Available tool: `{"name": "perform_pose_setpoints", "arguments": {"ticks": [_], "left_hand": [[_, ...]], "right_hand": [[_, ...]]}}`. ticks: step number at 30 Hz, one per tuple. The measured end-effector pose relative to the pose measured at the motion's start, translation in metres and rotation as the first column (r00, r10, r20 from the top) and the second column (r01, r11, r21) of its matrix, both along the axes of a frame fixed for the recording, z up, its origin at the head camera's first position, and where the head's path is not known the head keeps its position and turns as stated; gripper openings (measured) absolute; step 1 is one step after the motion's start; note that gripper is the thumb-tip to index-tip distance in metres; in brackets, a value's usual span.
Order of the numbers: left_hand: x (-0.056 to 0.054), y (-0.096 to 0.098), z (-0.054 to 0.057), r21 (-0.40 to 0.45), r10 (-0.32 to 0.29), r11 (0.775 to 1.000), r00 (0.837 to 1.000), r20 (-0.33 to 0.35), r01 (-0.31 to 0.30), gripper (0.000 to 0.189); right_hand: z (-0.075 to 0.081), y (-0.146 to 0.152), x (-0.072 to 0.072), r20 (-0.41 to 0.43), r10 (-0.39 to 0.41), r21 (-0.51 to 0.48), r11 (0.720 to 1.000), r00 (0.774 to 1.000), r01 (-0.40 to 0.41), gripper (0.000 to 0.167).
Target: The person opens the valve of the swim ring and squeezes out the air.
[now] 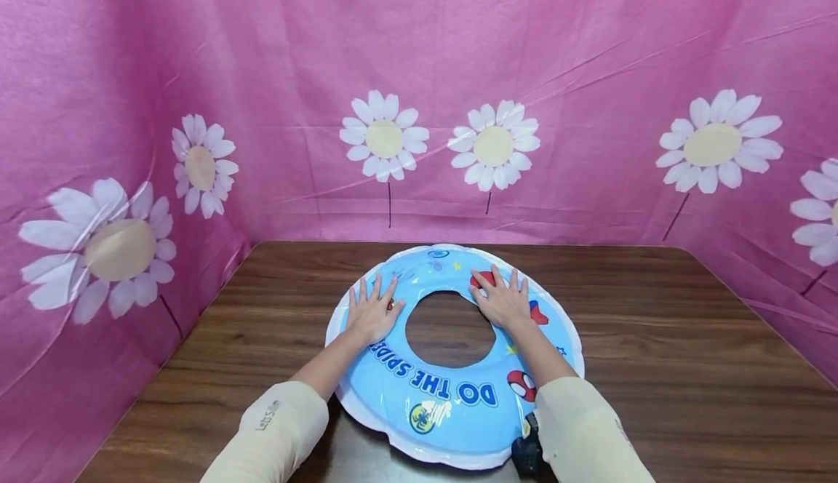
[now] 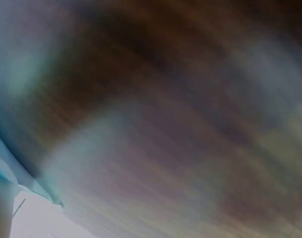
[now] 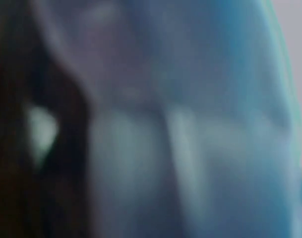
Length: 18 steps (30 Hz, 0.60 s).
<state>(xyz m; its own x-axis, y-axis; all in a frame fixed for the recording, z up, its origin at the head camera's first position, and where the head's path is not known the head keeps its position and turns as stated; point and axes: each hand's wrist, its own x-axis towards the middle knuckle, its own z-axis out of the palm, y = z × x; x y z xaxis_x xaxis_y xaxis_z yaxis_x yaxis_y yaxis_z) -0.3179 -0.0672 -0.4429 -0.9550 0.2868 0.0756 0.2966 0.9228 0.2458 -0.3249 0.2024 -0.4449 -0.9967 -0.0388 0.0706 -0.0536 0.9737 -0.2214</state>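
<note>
A blue inflatable swim ring [image 1: 452, 417] with a white rim and printed cartoon figures lies on the wooden table, its lettering upside down in the head view. My left hand [image 1: 372, 314] rests on the ring's left side, fingers spread and straight. On its upper right part my right hand [image 1: 504, 301] lies with fingers spread, next to the centre hole. The ring's pale edge [image 2: 27, 181] shows at the lower left of the left wrist view. In the right wrist view the ring [image 3: 215, 148] fills most of the picture, badly blurred.
The brown wooden table [image 1: 687, 337] extends to both sides of the ring. A pink curtain [image 1: 432, 46] with white daisies hangs behind it and along both sides. A small black device [image 1: 527, 450] sits by my right sleeve at the ring's near edge.
</note>
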Motion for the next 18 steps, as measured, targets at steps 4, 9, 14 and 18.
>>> {"name": "perform_pose_setpoints", "arguments": {"ticks": [4, 9, 14, 18], "left_hand": [[0.0005, 0.0006, 0.0007, -0.001, 0.004, 1.000, 1.000, -0.005, -0.004, 0.059], [0.0021, 0.0015, 0.0019, 0.001, 0.007, 1.000, 1.000, 0.001, -0.007, 0.059], [0.0029, 0.0019, 0.0020, 0.005, 0.016, 1.000, 1.000, 0.010, -0.016, 0.059], [0.0022, 0.0024, 0.0009, 0.005, 0.021, 1.000, 1.000, 0.005, -0.021, 0.059]], "right_hand": [[0.0006, 0.0000, 0.0007, -0.011, -0.001, -0.010, 1.000, 1.000, 0.001, 0.057], [0.0013, -0.0006, 0.0022, -0.024, -0.016, -0.008, 1.000, 1.000, 0.015, 0.056], [0.0018, -0.0019, 0.0034, -0.024, -0.040, 0.000, 0.999, 0.999, 0.040, 0.056], [0.0014, -0.0025, 0.0039, -0.033, -0.060, 0.005, 0.998, 0.998, 0.060, 0.056]]}}
